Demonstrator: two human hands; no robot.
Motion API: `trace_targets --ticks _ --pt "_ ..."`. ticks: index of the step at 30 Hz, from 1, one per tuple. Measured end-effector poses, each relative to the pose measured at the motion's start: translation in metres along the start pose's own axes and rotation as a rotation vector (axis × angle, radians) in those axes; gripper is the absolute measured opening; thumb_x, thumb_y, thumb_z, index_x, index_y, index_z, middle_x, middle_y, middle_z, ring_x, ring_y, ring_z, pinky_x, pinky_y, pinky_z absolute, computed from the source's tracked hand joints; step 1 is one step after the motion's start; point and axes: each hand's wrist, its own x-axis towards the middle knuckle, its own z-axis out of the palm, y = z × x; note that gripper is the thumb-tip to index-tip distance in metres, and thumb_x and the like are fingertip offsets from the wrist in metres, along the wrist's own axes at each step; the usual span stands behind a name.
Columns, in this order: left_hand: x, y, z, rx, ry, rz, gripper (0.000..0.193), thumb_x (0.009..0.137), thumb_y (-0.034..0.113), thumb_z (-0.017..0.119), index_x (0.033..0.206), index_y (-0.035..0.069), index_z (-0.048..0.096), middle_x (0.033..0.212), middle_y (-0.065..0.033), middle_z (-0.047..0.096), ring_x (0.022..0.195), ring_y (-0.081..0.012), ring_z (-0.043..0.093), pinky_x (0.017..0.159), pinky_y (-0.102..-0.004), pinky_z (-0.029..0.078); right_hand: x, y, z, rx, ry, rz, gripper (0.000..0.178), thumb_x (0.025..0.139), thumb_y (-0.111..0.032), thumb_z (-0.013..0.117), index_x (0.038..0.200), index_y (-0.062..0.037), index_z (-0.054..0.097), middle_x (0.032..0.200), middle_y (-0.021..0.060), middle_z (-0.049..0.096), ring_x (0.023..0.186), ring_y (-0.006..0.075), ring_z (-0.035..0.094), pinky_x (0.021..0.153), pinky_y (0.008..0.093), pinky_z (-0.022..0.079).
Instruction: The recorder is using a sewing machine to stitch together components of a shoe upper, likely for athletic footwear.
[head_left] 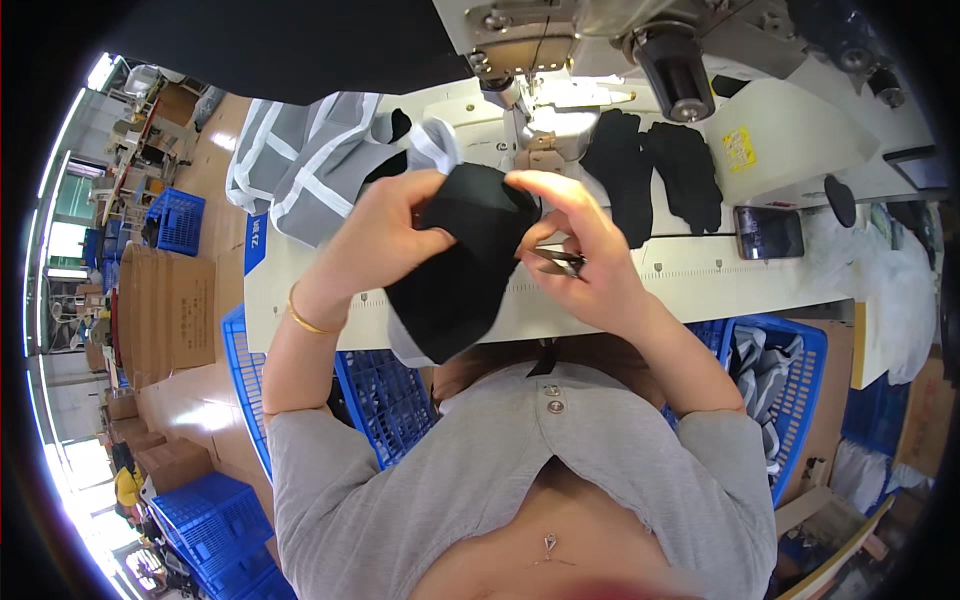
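Note:
A black piece of fabric (462, 270) with a pale grey part along its lower left edge is held up between my hands, over the table's front edge. My left hand (398, 232) grips its upper left side, thumb on the front. At the upper right side of the cloth, the fingers of my right hand (580, 245) pinch its edge. Small metal thread snips (558, 261) are also tucked in that right hand, blades pointing left. Behind the cloth stands a sewing machine (540, 143), its lamp lit.
Grey pieces with white trim (310, 160) are heaped on the table's left. Black gloves (622, 170) and a phone (768, 233) lie to the right. Blue baskets (385, 405) sit below the table; the right basket (808, 390) holds grey cloth. A cardboard box (170, 315) stands left.

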Motion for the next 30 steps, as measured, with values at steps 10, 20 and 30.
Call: trace_targets --ticks 10,20,30 --pt "0.001 -0.01 0.026 0.175 0.065 0.042 0.025 0.07 -0.008 0.056 0.092 -0.004 0.066 0.079 -0.0066 0.052 0.071 -0.0159 0.052 0.063 -0.0294 0.04 -0.026 0.035 -0.056 -0.201 -0.407 -0.118 0.024 0.073 0.009 0.061 0.095 -0.0015 0.063 0.102 0.0096 0.064 0.079 0.017 0.062 0.068 0.0277 0.05" --pt "0.003 -0.007 0.068 0.296 0.018 0.289 0.039 0.066 -0.008 0.054 0.102 -0.001 0.067 0.09 -0.0134 0.059 0.081 -0.0279 0.059 0.076 -0.0367 0.046 -0.012 0.037 -0.017 -0.263 -0.214 -0.028 0.024 0.083 -0.018 0.072 0.1 -0.0023 0.063 0.088 0.011 0.06 0.072 0.0253 0.061 0.063 0.0351 0.048" --pt "-0.009 -0.043 0.063 -0.113 -0.183 -0.011 0.038 0.072 -0.012 0.045 0.102 -0.001 0.065 0.088 -0.0075 0.069 0.08 -0.0164 0.061 0.079 -0.0279 0.049 -0.04 0.046 -0.017 -0.24 0.103 0.01 0.02 0.083 -0.014 0.074 0.081 0.001 0.061 0.07 0.0087 0.054 0.058 0.0196 0.051 0.055 0.0304 0.042"
